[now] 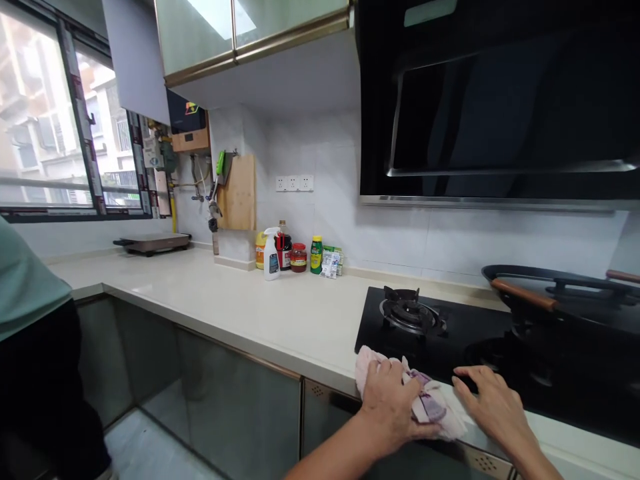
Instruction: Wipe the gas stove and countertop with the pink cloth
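A crumpled pink and purple cloth (435,407) lies over the front edge of the counter, at the near left corner of the black gas stove (465,333). My left hand (393,400) is closed on this cloth, fingers bent over its top. Just to the right, my right hand (495,403) rests near the front edge of the stove. Its thumb and index finger are apart, and I see nothing in it. A bare burner (410,312) sits behind the cloth. On the right burner stands a large lidded wok (575,293) with a wooden handle.
A white spray bottle (271,257), a red-lidded jar (299,259) and a green bottle (317,255) stand by the wall. The range hood (500,100) hangs above the stove. Farther left are a cutting board (237,193), a flat electric pan (153,243) and another person (33,287).
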`<action>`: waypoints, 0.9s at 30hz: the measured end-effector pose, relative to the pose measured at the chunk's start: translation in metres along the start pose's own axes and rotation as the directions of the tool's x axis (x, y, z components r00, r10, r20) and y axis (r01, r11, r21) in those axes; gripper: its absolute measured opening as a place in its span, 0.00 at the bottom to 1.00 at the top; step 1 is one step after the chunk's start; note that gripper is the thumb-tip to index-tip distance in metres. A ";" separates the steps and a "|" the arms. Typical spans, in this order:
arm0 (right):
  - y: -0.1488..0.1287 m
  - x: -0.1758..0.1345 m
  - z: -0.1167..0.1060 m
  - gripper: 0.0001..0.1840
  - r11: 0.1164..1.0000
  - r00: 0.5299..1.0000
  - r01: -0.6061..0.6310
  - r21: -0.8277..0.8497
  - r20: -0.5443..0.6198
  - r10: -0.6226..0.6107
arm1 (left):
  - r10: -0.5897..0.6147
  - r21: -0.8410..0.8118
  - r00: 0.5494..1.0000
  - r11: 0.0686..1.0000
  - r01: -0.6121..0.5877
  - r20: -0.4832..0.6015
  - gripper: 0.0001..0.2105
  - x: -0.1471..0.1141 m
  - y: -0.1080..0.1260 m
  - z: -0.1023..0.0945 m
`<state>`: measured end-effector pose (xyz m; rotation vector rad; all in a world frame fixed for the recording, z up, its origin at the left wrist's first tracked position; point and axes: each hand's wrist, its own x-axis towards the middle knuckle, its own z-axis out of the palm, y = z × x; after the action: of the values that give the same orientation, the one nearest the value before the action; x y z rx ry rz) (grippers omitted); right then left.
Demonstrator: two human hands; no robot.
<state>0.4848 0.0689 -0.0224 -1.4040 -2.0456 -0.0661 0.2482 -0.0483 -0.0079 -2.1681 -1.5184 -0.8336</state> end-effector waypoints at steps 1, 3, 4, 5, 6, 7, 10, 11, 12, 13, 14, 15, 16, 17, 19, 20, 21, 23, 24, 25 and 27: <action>0.001 0.000 -0.001 0.28 1.000 1.000 -0.003 0.001 0.003 0.003 | 0.012 0.007 1.000 1.000 -0.012 0.016 0.38 -0.002 -0.007 -0.006; 0.002 0.000 -0.002 0.28 1.000 1.000 -0.009 0.006 0.016 0.009 | 0.002 0.022 0.999 1.000 -0.003 0.043 0.37 -0.007 -0.025 -0.022; 0.002 0.000 -0.003 0.28 1.000 1.000 -0.014 0.009 0.025 0.013 | -0.019 0.028 0.998 0.999 0.018 0.053 0.37 -0.011 -0.035 -0.031; 0.003 0.000 -0.003 0.28 1.000 0.999 -0.018 0.012 0.034 0.018 | -0.050 0.035 0.997 0.998 0.048 0.057 0.36 -0.014 -0.046 -0.040; 0.004 0.000 -0.004 0.28 1.000 0.999 -0.021 0.014 0.041 0.021 | -0.087 0.044 0.995 0.995 0.084 0.058 0.34 -0.018 -0.057 -0.050; 0.004 -0.001 -0.004 0.29 1.000 0.999 -0.020 0.015 0.047 0.020 | -0.128 0.055 0.990 0.991 0.125 0.060 0.33 -0.021 -0.069 -0.060; 0.005 -0.003 -0.004 0.30 1.000 0.999 -0.015 0.014 0.051 0.015 | -0.269 0.103 0.960 0.960 0.261 0.076 0.27 -0.031 -0.108 -0.089; 0.004 -0.004 -0.005 0.30 1.000 0.999 -0.016 0.012 0.050 0.015 | -0.324 0.123 0.942 0.942 0.313 0.086 0.26 -0.033 -0.122 -0.099; 0.004 -0.005 -0.006 0.30 1.000 0.998 -0.014 0.010 0.054 0.014 | -0.382 0.142 0.919 0.919 0.367 0.099 0.25 -0.035 -0.136 -0.108; 0.002 -0.005 -0.007 0.30 1.000 0.998 -0.010 0.007 0.062 0.009 | -0.442 0.162 0.890 0.892 0.422 0.111 0.25 -0.038 -0.151 -0.118; 0.001 -0.006 -0.009 0.30 1.000 0.997 -0.004 0.002 0.071 0.004 | -0.506 0.182 0.855 0.857 0.482 0.116 0.25 -0.040 -0.166 -0.127; -0.001 -0.007 -0.011 0.30 1.000 0.997 0.004 -0.004 0.080 -0.003 | -0.570 0.200 0.814 0.815 0.544 0.106 0.26 -0.043 -0.180 -0.136; -0.002 -0.008 -0.013 0.30 1.000 0.996 0.012 -0.012 0.085 -0.011 | -0.630 0.213 0.772 0.768 0.603 0.084 0.27 -0.047 -0.194 -0.145; -0.004 -0.009 -0.015 0.30 1.000 0.996 0.021 -0.021 0.083 -0.019 | -0.678 0.222 0.733 0.724 0.653 0.052 0.28 -0.051 -0.207 -0.153; -0.007 -0.013 -0.018 0.31 0.998 0.998 0.034 -0.044 0.059 -0.031 | -0.745 0.234 0.666 0.644 0.728 -0.021 0.30 -0.060 -0.230 -0.165; -0.008 -0.016 -0.018 0.30 0.997 0.998 0.045 -0.055 0.044 -0.043 | -0.774 0.221 0.630 0.603 0.766 -0.069 0.31 -0.065 -0.239 -0.169; -0.009 -0.020 -0.017 0.30 0.996 0.998 0.065 -0.066 0.031 -0.064 | -0.806 0.175 0.575 0.551 0.816 -0.143 0.31 -0.069 -0.246 -0.171; -0.010 -0.030 -0.012 0.27 0.990 0.993 0.118 -0.080 0.010 -0.118 | -0.863 -0.005 0.386 0.410 0.912 -0.327 0.29 -0.077 -0.255 -0.168; -0.011 -0.035 -0.008 0.26 0.987 0.990 0.142 -0.082 0.002 -0.142 | -0.873 -0.107 0.275 0.343 0.933 -0.402 0.27 -0.080 -0.257 -0.164; -0.011 -0.040 -0.003 0.25 0.985 0.988 0.154 -0.078 -0.006 -0.155 | -0.872 -0.192 0.176 0.290 0.938 -0.456 0.26 -0.082 -0.258 -0.159; -0.013 -0.048 0.007 0.24 0.990 0.991 0.128 -0.058 -0.033 -0.131 | -0.860 -0.281 0.042 0.212 0.936 -0.509 0.25 -0.083 -0.256 -0.145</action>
<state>0.4809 0.0273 -0.0494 -1.2921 -2.1174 -0.2042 -0.0485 -0.1039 0.0382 -0.3333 -2.3791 -1.4914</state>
